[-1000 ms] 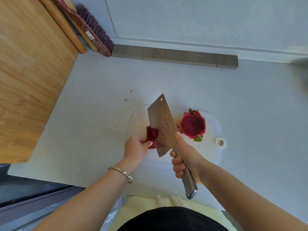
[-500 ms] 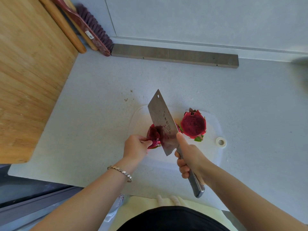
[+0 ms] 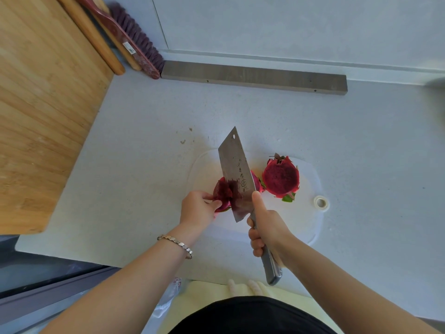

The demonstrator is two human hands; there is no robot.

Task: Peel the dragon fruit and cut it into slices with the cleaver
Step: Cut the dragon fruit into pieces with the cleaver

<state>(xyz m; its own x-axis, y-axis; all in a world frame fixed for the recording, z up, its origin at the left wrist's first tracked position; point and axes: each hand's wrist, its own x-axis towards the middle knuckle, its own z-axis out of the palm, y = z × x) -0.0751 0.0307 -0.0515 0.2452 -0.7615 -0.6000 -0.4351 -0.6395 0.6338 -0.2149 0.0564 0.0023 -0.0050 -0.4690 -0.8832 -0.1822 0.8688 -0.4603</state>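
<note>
Cleaver [image 3: 237, 174] gripped by right hand [image 3: 267, 227]; left hand [image 3: 199, 208] pinches dragon fruit piece [image 3: 222, 192] beside its blade.

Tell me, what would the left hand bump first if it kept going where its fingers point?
The left hand pinches the dragon fruit piece, so that comes first. Right behind it is the cleaver blade, probably next, though depth is hard to judge.
</note>
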